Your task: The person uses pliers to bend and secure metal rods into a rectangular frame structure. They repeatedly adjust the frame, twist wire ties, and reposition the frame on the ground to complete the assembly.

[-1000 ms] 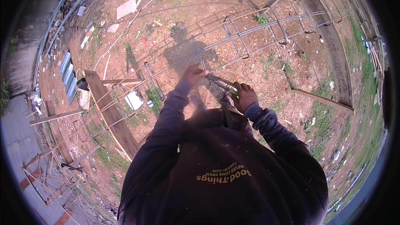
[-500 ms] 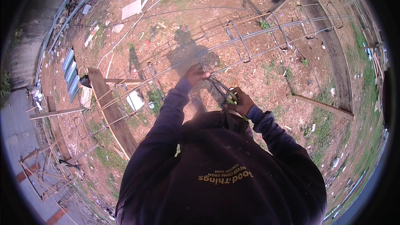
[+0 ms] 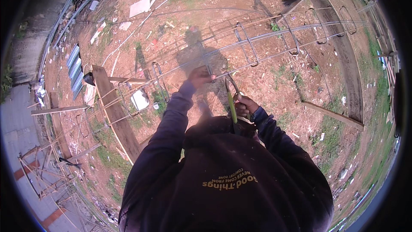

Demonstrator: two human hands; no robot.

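Pliers upright in right hand | left hand on rebar cage

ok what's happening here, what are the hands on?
A person stands outdoors over a long rebar cage laid across wooden planks on bare dirt. The left hand grips one of the cage's long bars. The right hand holds pincers with yellow-green handles, their head up at the bar just beside the left hand. Square stirrups ring the bars along the cage. Scrap sheets and debris lie around.
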